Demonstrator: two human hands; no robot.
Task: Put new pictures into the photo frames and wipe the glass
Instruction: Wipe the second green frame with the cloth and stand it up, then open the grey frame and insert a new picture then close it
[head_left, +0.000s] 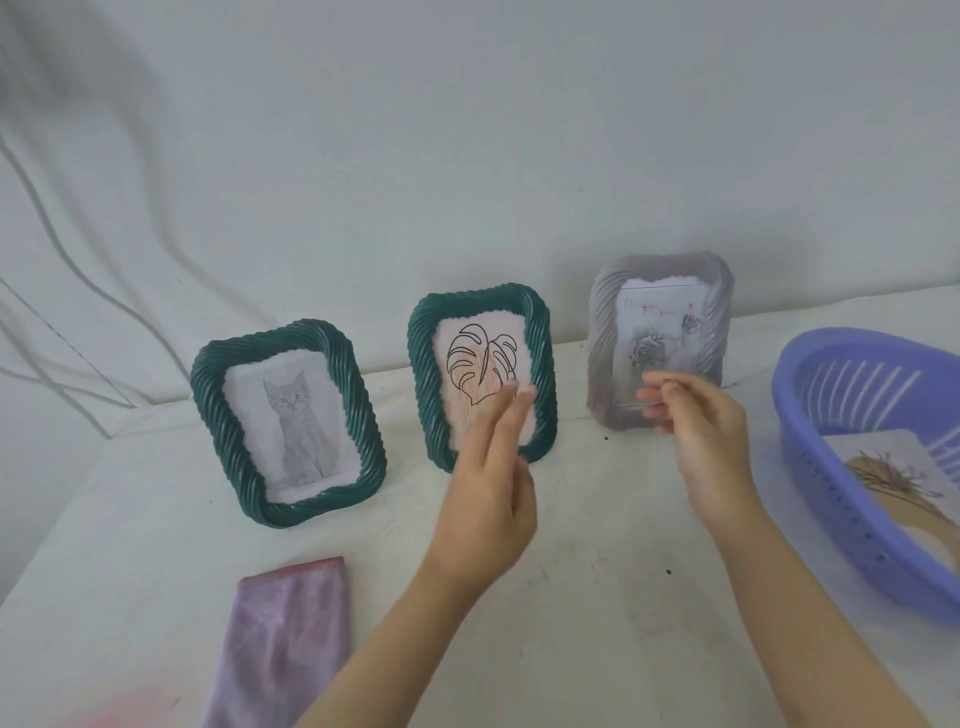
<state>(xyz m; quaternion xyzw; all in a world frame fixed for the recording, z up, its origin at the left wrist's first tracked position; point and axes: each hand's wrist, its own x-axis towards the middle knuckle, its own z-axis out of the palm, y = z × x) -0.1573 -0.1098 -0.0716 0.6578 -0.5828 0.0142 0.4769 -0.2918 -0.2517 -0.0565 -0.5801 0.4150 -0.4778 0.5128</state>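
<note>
Three photo frames stand in a row on the white-covered table. A green frame (208, 395) on the left holds a cat picture. The middle green frame (543, 332) holds a leaf drawing. A grey frame (605, 312) on the right shows a rose picture. My left hand (488, 493) hovers in front of the middle frame's lower right, fingers straight and apart, holding nothing. My right hand (701, 431) is blurred at the grey frame's lower edge, thumb and forefinger pinched. A faint clear pane edge shows by those fingers, and whether they grip it is unclear. A pink-purple cloth (291, 634) lies folded near me.
A purple plastic basket (831, 467) sits at the right edge with a loose picture (883, 462) of dried grass inside. A white sheet hangs as a backdrop behind the frames. Bare tabletop (597, 597) lies between my arms.
</note>
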